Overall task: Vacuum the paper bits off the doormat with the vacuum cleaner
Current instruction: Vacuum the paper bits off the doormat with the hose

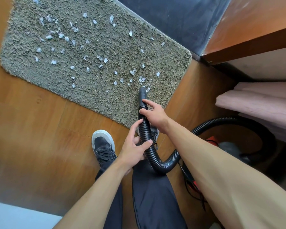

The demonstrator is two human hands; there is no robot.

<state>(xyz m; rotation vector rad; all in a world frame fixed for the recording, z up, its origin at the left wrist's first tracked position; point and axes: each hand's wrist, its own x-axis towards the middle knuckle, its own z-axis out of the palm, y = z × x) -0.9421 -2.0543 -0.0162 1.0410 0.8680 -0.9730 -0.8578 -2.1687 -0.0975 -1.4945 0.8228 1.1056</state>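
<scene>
A shaggy grey-green doormat (92, 63) lies on the wooden floor, strewn with several white paper bits (61, 35). A black ribbed vacuum hose (157, 161) curves from the right up to its smooth nozzle (142, 94), whose tip rests on the mat's near right part beside a cluster of bits. My right hand (153, 115) grips the hose just behind the nozzle. My left hand (134, 149) holds the hose lower down, fingers and thumb wrapped round it.
The vacuum cleaner body (229, 146), grey with orange parts, stands at the right with the hose looping round it. A bed with pink bedding (261, 103) and a wooden frame (248, 45) borders the right. My left shoe (103, 146) stands on the floor (31, 129).
</scene>
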